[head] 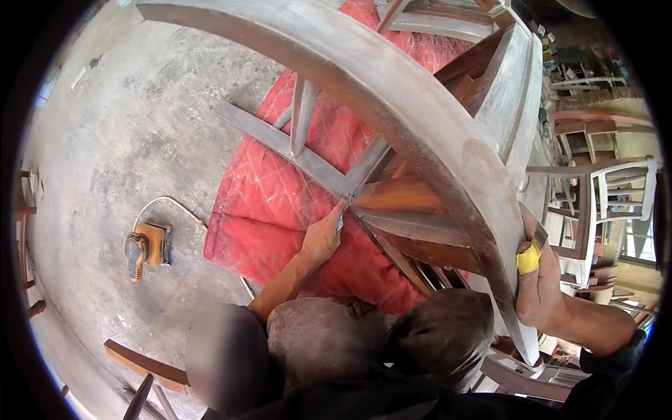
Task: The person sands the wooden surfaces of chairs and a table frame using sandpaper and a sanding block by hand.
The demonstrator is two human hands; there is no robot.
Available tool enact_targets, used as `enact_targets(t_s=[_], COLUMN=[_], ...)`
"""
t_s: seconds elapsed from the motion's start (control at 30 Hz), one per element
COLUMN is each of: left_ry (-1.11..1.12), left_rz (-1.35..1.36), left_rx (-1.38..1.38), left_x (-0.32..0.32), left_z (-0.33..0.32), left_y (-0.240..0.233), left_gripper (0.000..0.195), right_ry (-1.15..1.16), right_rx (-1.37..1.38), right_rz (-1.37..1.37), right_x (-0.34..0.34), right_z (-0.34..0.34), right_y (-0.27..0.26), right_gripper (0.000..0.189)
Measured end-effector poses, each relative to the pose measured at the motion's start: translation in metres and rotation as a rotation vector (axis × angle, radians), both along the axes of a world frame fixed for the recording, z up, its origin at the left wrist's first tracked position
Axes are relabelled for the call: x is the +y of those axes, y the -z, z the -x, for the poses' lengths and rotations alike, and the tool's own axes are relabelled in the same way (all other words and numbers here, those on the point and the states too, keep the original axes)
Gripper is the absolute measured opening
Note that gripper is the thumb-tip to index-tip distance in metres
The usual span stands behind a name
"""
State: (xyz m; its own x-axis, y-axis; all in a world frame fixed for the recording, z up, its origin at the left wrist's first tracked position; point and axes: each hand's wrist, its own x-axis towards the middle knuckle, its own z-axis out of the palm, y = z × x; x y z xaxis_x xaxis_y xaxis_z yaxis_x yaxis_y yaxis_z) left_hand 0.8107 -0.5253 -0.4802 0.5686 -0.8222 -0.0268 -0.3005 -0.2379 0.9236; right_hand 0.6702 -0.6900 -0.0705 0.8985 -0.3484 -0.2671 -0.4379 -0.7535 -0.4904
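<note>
Tilted over a red quilted cloth (262, 194) lies a wooden chair frame, dusty and partly bare of finish. Its long curved wooden rail (399, 84) sweeps across the view in front of me. My left hand (323, 239) pinches a small grey piece (340, 223), perhaps folded sandpaper, at the joint where a straight wooden bar (294, 149) meets other chair parts. On the right, my right hand (541, 283) grips the outer side of the curved rail. Yellow tape (528, 258) wraps one of its fingers, and a thin flat piece (539, 234) shows beside them.
An orange and black electric sander (147, 247) rests on the concrete floor (121, 136) at left, its pale cord running under the cloth. Another wooden piece with legs (147, 362) stands at lower left. Chair frames (625, 194) and stacked furniture crowd the right side.
</note>
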Motion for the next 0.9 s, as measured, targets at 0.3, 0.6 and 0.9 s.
enact_targets(t_s=[0.3, 0.6, 0.9], left_ry=[0.080, 0.130, 0.210], left_rz=[-0.171, -0.113, -0.182], left_rx=[-0.070, -0.228, -0.343], left_x=[-0.005, 0.002, 0.004], left_z=[-0.005, -0.030, -0.037], left_y=[0.003, 0.023, 0.022], left_gripper=[0.059, 0.052, 0.058], right_ry=[-0.010, -0.010, -0.037], right_rx=[-0.020, -0.010, -0.009], right_rz=[-0.017, -0.010, 0.028], right_x=[0.002, 0.005, -0.002], right_z=[-0.005, -0.006, -0.001], right_y=[0.002, -0.001, 0.002], right_gripper=[0.057, 0.059, 0.058])
